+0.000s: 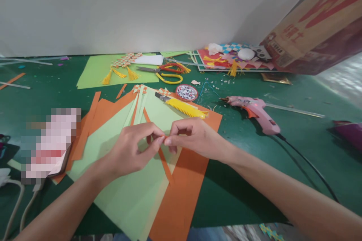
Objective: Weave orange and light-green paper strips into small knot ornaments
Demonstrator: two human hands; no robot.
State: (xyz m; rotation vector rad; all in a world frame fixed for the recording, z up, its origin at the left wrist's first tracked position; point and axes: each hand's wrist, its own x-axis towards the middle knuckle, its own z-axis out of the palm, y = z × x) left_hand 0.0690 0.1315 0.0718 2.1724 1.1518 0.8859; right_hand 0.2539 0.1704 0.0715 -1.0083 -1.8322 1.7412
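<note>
My left hand [138, 145] and my right hand [192, 137] meet fingertip to fingertip above green paper [127, 192]. Both are pinched closed on something small and orange, mostly hidden by the fingers. An orange strip [165, 165] runs diagonally beneath them. Orange paper [181, 196] shows under the green sheets. Just beyond my hands rests a yellow cutter [185, 107]. Thin pale green strips [140, 107] and small orange-and-white woven pieces [140, 89] sit at the far end of the paper.
A pink glue gun [256, 111] with a black cord is at right. Scissors [162, 69], a round dish of small pieces [187, 92] and tasselled woven paper [126, 60] stand farther back. At left is a pixelated phone [53, 145] with a cable. A paper bag [316, 26] leans back right.
</note>
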